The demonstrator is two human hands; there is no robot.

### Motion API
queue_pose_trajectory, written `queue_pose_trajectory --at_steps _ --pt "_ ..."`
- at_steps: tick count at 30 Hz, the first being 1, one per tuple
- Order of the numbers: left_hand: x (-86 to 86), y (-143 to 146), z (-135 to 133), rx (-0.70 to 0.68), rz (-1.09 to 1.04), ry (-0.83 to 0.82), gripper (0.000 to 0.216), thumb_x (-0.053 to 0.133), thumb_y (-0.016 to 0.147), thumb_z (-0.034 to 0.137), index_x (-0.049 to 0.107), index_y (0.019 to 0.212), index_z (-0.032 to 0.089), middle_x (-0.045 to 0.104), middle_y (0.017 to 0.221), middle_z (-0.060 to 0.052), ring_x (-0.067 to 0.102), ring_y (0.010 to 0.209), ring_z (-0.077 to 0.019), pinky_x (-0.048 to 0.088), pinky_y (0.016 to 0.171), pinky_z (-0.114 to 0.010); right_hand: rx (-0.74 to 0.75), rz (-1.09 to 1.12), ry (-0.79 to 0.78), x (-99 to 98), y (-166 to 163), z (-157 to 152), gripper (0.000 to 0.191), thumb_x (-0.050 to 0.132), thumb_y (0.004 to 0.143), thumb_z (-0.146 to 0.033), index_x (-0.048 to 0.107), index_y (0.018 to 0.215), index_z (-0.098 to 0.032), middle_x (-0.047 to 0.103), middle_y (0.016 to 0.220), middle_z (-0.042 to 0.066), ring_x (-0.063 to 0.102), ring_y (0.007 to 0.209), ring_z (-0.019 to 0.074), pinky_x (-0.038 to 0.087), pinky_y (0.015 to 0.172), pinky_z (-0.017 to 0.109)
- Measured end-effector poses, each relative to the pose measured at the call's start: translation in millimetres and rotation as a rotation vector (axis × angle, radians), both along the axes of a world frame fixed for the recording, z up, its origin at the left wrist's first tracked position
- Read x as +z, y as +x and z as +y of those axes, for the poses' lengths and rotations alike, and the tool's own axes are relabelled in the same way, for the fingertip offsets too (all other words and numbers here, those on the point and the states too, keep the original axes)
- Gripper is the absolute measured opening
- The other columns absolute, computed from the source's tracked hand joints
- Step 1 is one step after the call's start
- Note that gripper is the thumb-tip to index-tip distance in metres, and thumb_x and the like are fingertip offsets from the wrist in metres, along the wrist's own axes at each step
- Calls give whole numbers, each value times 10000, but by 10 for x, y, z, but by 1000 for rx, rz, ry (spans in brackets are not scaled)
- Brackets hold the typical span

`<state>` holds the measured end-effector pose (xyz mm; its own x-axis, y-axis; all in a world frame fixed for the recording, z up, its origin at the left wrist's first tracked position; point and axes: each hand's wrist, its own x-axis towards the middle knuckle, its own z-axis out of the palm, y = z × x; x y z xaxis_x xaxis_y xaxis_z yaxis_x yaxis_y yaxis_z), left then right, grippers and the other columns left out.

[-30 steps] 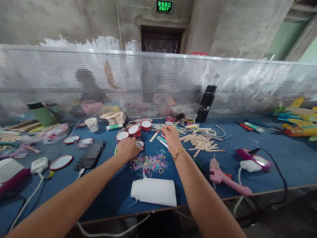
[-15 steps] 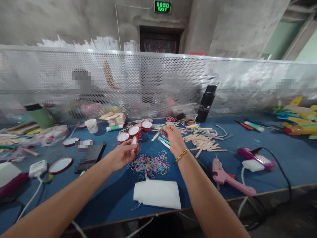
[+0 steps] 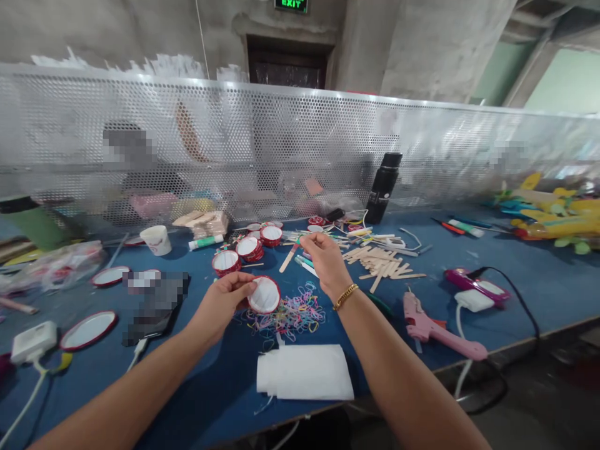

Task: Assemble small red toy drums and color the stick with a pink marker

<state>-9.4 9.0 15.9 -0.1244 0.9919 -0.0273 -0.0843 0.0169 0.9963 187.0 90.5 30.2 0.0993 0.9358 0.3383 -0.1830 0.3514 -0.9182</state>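
Observation:
My left hand [image 3: 224, 301] is closed on a small round red-rimmed cup [image 3: 264, 294], tilted so its white inside faces me, just above a heap of coloured rubber bands [image 3: 290, 314]. My right hand [image 3: 325, 259] hovers farther back with its fingertips pinched together over scattered coloured sticks [image 3: 300, 257]; what it pinches is too small to make out. A gold bracelet circles that wrist. More red-rimmed cups [image 3: 248, 247] stand behind my left hand.
A pile of plain wooden sticks [image 3: 382, 261] and a pink glue gun [image 3: 438, 330] lie to the right. A white folded pad [image 3: 304, 372] sits at the near edge. A phone [image 3: 154, 304], oval mirrors [image 3: 88, 329], a black bottle [image 3: 382, 187] and a perforated metal screen [image 3: 281, 144] surround the blue table.
My left hand lifted a red-rimmed cup off the table, drew it toward me and turned its open side up. My right hand stayed over the sticks. The camera shifted slightly.

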Motion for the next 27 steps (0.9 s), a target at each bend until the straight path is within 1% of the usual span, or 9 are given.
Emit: queue_pose_trajectory --at_steps 3,6,10,13,16,19,23,27 --pt "23 -6 -37 16 36 55 284 810 635 304 641 804 152 668 757 -12 599 671 -120 538 619 -226 36 -78 112 -11 -34 -43 214 653 751 -402 607 709 -197 571 642 -32 483 611 111 395 607 250" --pt "56 -8 -90 22 107 126 267 788 646 324 611 781 176 629 742 15 570 669 -119 511 630 -238 33 -174 199 -29 -71 -104 195 637 795 -383 617 728 -200 598 672 -18 497 621 118 411 632 263" --pt "83 -13 -135 29 331 253 179 744 682 295 614 730 181 572 664 30 500 620 -112 434 592 -227 44 -282 261 -14 -119 -216 170 603 846 -327 618 727 -206 621 695 -10 531 654 126 435 675 274" --pt "70 -18 -142 21 402 297 144 720 701 278 618 733 182 573 665 27 495 622 -116 414 593 -234 57 -346 291 21 -149 -312 164 584 870 -292 619 737 -203 644 708 -4 553 662 128 446 684 274" --pt "36 -18 -140 -28 407 287 142 708 717 279 610 746 180 580 681 23 507 631 -118 421 598 -237 57 -393 333 49 -168 -387 153 580 882 -271 622 752 -202 668 731 1 581 682 130 457 702 271" --pt "6 -10 -142 -58 361 246 173 711 726 303 596 761 178 578 683 24 513 622 -115 433 586 -237 37 -420 371 52 -177 -419 152 586 885 -260 616 746 -207 663 724 -7 582 682 128 456 698 263" --pt "4 5 -152 -45 247 174 251 744 697 343 575 789 181 569 682 34 524 609 -112 466 582 -244 41 -402 381 41 -179 -415 159 580 897 -273 600 753 -209 656 717 -12 578 672 128 453 688 261" --pt "34 24 -158 -26 192 137 302 774 654 362 568 777 178 578 677 38 530 596 -106 473 572 -239 40 -392 384 44 -178 -414 157 574 900 -280 591 761 -209 652 721 -10 579 681 132 454 697 267"
